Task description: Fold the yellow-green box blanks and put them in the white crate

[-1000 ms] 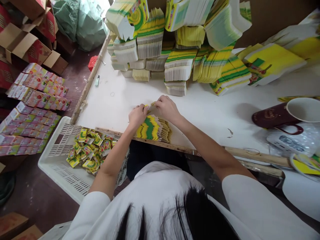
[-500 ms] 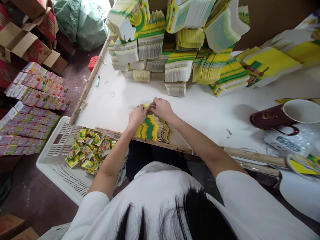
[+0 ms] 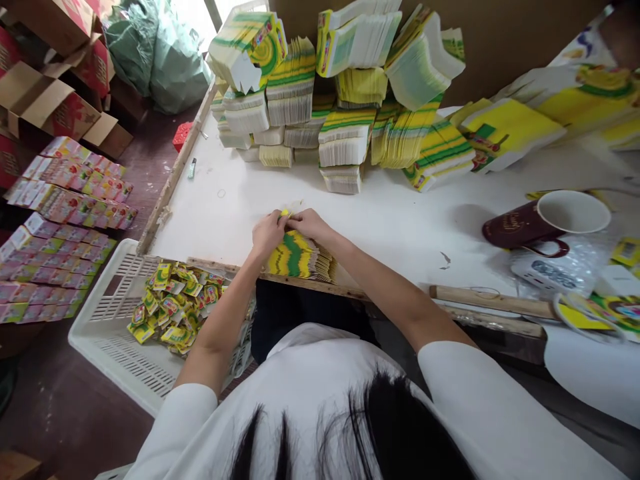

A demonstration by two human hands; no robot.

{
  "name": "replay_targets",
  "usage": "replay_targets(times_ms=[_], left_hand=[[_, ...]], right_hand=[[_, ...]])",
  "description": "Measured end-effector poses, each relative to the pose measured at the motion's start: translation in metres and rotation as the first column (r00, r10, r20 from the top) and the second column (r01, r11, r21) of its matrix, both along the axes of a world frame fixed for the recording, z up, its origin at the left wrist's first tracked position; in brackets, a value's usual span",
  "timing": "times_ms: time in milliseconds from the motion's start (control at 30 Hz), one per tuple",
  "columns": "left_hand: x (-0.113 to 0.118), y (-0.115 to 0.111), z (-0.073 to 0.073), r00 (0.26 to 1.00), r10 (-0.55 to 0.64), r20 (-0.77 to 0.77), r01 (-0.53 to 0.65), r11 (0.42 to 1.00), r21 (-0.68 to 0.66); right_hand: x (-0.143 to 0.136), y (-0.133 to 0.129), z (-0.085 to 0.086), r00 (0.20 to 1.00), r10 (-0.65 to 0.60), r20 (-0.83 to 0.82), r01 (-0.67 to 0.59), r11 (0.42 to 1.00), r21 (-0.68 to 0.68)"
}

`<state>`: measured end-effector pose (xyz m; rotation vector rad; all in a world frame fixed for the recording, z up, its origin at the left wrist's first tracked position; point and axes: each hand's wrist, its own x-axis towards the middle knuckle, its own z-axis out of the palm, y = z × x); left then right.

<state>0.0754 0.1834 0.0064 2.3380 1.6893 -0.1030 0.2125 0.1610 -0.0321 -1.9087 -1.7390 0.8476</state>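
A fanned row of yellow and green card pieces (image 3: 294,257) lies at the front edge of the white table, below my hands. At its far end my left hand (image 3: 269,231) is closed, fingertips pinched on a small yellow card piece (image 3: 285,213). My right hand (image 3: 310,224) reaches in from the right, its fingers bent and meeting the left fingertips at the same piece. Most of that piece is hidden by the fingers.
Stacks of flat cartons (image 3: 345,137) line the back of the table (image 3: 210,220). A maroon mug (image 3: 515,227) stands at the right. Below the left edge, a white crate (image 3: 100,327) holds small folded packets (image 3: 175,307). Pink boxes (image 3: 60,233) sit further left.
My right hand has come down and left, closer to my left hand. The fingers now meet lower over the piece. The whole view has shifted slightly.
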Motion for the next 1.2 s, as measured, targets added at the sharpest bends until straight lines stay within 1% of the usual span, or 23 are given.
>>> replay_targets(times_ms=[100,167,300,367,433,500,533,600,633,667,700,767,800,833,867,967,1100,1200], left_hand=[[0.000,0.001,0.001,1.000,0.016,0.008,-0.016,1.000,-0.004],[0.000,0.000,0.000,0.999,0.031,0.016,-0.031,1.000,-0.003],[0.001,-0.001,0.000,0.998,0.060,0.031,-0.060,0.998,-0.012],[0.001,-0.001,0.000,0.997,0.071,0.033,-0.070,0.997,-0.022],[0.002,0.000,0.002,0.996,0.079,0.033,-0.078,0.996,-0.034],[0.003,0.001,0.002,0.996,0.084,0.030,-0.083,0.996,-0.042],[0.004,0.002,0.002,0.996,0.085,0.028,-0.084,0.995,-0.044],[0.006,0.003,0.002,0.996,0.081,0.024,-0.080,0.996,-0.045],[0.007,0.003,0.001,0.997,0.077,0.022,-0.076,0.996,-0.045],[0.008,0.003,0.001,0.997,0.072,0.020,-0.071,0.996,-0.044],[0.009,0.003,0.000,0.998,0.068,0.018,-0.067,0.997,-0.041],[0.009,0.003,0.000,0.998,0.058,0.013,-0.058,0.998,-0.037],[0.009,0.002,-0.001,0.999,0.053,0.011,-0.053,0.998,-0.035],[0.009,0.002,-0.001,0.999,0.049,0.008,-0.049,0.998,-0.034],[0.009,0.002,-0.001,0.999,0.046,0.006,-0.046,0.998,-0.033],[0.008,0.001,-0.001,0.999,0.042,0.003,-0.042,0.999,-0.032],[0.008,0.001,-0.001,0.999,0.038,0.007,-0.038,0.999,-0.031],[0.008,0.000,-0.002,0.999,0.042,0.003,-0.042,0.999,-0.032]], right_hand=[[-0.002,0.001,0.001,0.999,0.024,-0.037,-0.024,1.000,-0.010],[0.001,0.004,0.004,0.999,0.022,-0.032,-0.022,1.000,-0.020],[0.015,0.010,0.010,1.000,0.002,0.020,-0.002,1.000,0.012],[0.024,0.010,0.014,0.999,0.037,0.026,-0.038,0.999,0.034],[0.035,0.006,0.017,0.994,0.113,0.007,-0.113,0.993,0.025],[0.048,-0.001,0.021,0.975,0.220,-0.034,-0.221,0.975,-0.020],[0.054,-0.005,0.022,0.957,0.282,-0.067,-0.286,0.957,-0.050],[0.065,-0.013,0.024,0.901,0.404,-0.160,-0.423,0.900,-0.107],[0.069,-0.015,0.025,0.877,0.438,-0.199,-0.465,0.878,-0.117],[0.071,-0.016,0.024,0.870,0.441,-0.220,-0.472,0.875,-0.110],[0.071,-0.016,0.023,0.886,0.408,-0.219,-0.433,0.898,-0.080],[0.068,-0.013,0.019,0.954,0.255,-0.154,-0.251,0.967,0.048],[0.065,-0.011,0.017,0.980,0.172,-0.103,-0.159,0.979,0.126],[0.061,-0.009,0.014,0.993,0.112,-0.041,-0.102,0.976,0.193],[0.058,-0.008,0.011,0.997,0.078,0.028,-0.082,0.968,0.239],[0.049,-0.010,0.005,0.978,0.073,0.193,-0.125,0.954,0.272],[0.047,-0.023,0.000,0.942,0.098,0.320,-0.207,0.922,0.327],[0.046,-0.029,0.001,0.919,0.125,0.374,-0.258,0.908,0.330]])
